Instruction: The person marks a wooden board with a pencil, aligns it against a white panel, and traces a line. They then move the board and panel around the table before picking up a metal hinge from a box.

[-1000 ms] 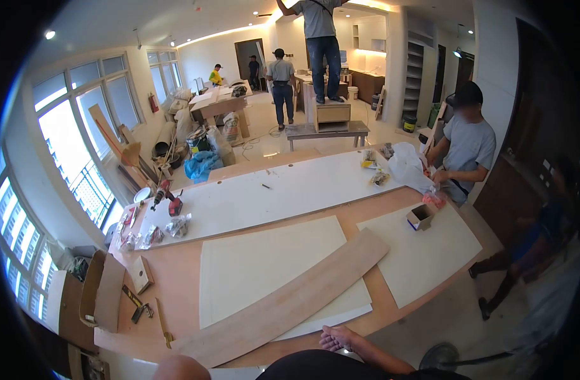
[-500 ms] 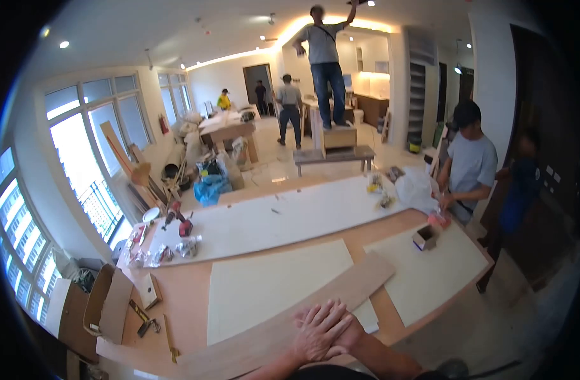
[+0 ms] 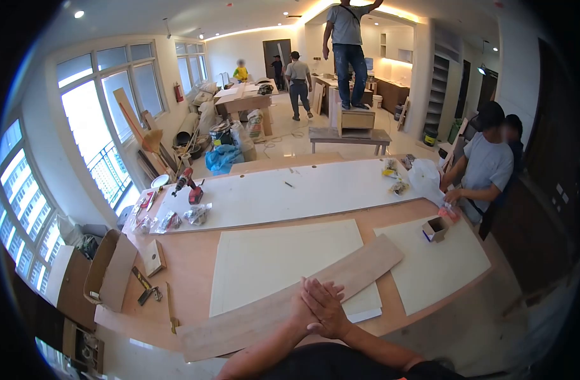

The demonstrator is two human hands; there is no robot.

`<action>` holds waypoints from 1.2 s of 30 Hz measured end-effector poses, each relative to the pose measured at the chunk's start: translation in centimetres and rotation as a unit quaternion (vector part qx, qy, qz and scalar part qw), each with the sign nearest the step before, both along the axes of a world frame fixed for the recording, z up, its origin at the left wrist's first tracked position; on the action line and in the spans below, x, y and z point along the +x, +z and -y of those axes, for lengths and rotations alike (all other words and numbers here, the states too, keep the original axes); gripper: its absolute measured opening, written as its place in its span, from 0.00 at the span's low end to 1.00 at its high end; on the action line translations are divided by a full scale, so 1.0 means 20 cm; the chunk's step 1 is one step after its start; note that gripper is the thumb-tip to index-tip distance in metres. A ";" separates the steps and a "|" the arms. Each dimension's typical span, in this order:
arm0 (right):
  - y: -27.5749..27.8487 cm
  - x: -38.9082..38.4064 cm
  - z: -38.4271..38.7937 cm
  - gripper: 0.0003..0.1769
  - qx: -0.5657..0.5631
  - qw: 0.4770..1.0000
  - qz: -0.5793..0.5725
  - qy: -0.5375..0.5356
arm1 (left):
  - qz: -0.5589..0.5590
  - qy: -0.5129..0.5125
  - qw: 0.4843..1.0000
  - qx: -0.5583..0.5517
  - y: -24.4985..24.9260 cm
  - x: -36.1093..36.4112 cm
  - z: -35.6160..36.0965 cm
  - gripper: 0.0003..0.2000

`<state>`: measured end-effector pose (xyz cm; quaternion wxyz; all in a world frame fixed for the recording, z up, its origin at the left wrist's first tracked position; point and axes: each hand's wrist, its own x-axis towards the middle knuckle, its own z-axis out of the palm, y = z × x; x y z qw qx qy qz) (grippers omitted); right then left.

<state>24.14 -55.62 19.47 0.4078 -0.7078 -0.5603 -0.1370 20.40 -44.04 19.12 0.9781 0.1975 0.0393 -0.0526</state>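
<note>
My left hand [image 3: 301,311] and my right hand [image 3: 328,311] are pressed palm to palm at the lower middle, above a long wooden board [image 3: 239,323]. The right hand's fingers lie stretched across the left, and the left fingertips show beyond them. No object shows between the palms, though their inner sides are hidden. The board lies diagonally over a pale sheet [image 3: 277,259]. Left of the board are a thin yellowish tool [image 3: 171,307], a square with a dark and yellow handle [image 3: 143,285] and a small wooden block [image 3: 154,258].
Across the table, a long white panel [image 3: 258,193] bears a red drill [image 3: 193,190] and plastic bags. At right are an open small box [image 3: 435,229] and a co-worker [image 3: 486,158] handling something. Another person [image 3: 347,57] stands on a wooden box over a bench [image 3: 349,135].
The view has shifted, so the table appears higher in the frame. My hands have moved from interlaced over each other to palm against palm. The co-worker at right has turned slightly.
</note>
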 end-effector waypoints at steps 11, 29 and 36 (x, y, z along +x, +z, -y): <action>-0.20 0.04 0.02 0.49 0.152 0.439 -0.806 0.368 | 0.401 0.204 0.535 0.715 0.48 -0.10 0.06 0.44; -0.14 -0.15 -0.02 0.46 0.412 0.512 -0.723 0.213 | 0.272 0.073 0.383 0.880 -0.03 -0.12 0.09 0.39; -0.18 -0.05 0.17 0.57 0.282 0.189 -0.818 0.464 | 0.175 0.088 0.441 0.876 -0.23 -0.19 -0.04 0.36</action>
